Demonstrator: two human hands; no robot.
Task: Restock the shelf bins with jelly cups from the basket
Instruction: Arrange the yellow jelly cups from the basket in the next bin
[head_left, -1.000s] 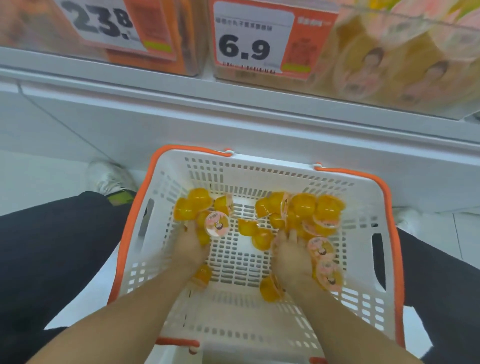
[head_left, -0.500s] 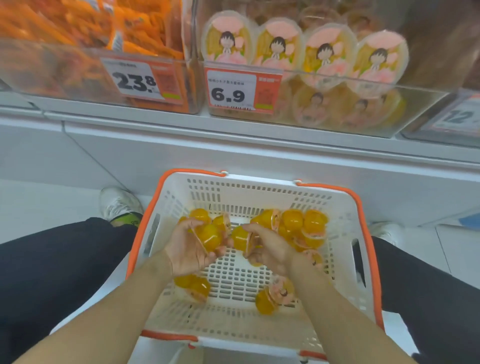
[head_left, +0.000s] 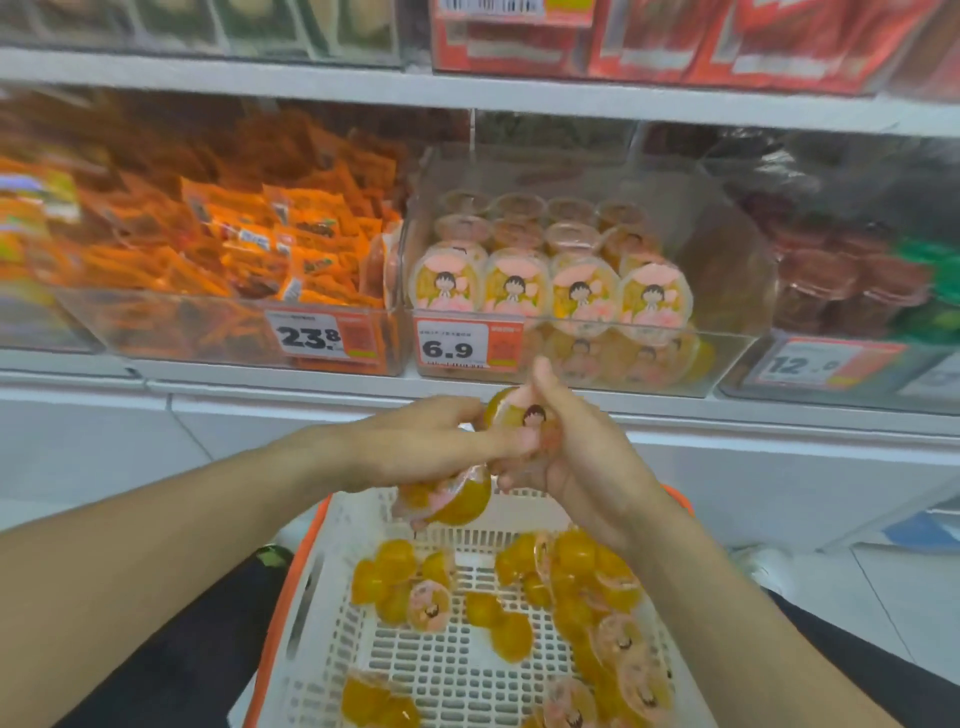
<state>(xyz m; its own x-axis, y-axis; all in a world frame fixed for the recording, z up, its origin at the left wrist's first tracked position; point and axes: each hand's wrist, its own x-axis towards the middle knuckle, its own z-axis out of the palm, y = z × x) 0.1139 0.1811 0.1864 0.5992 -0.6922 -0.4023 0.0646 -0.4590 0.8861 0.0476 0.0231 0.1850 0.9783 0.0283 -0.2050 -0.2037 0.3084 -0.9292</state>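
A: Shelf, far side, left to right?
B: Clear bin of orange snack packets (head_left: 249, 249), price tag (head_left: 311, 338) reading 23.8; the pack lettering is blurred. Next, the clear jelly cup bin (head_left: 727, 291): rows of cups with pink lids showing a cartoon girl with dark hair. Its tag (head_left: 452, 345) reads 6.9; the small print above the figure is not legible. Further right, a bin of dark red tubs (head_left: 852, 291) with a tag (head_left: 805, 364) reading 12 and a blurred last digit. Upper shelf: red boxes (head_left: 727, 41), writing unreadable.

A: Hands?
B: Raised together above the basket, in front of the shelf edge below the 6.9 tag. Left hand (head_left: 415, 447): fingers curled, a yellow jelly cup (head_left: 457, 499) gripped beneath its palm. Right hand (head_left: 571, 457): fingers curled round a second jelly cup (head_left: 519, 415), pink lid facing the camera, thumb pointing up. The two hands touch at the fingertips.

A: Basket?
B: White slotted basket (head_left: 457, 675) with orange rim, near, between the person's dark trouser legs. Loose jelly cups (head_left: 571, 577) lie inside: a cluster at far left, a larger heap along the right wall, a few near the front left. Most show yellow bases; several show the pink lid.
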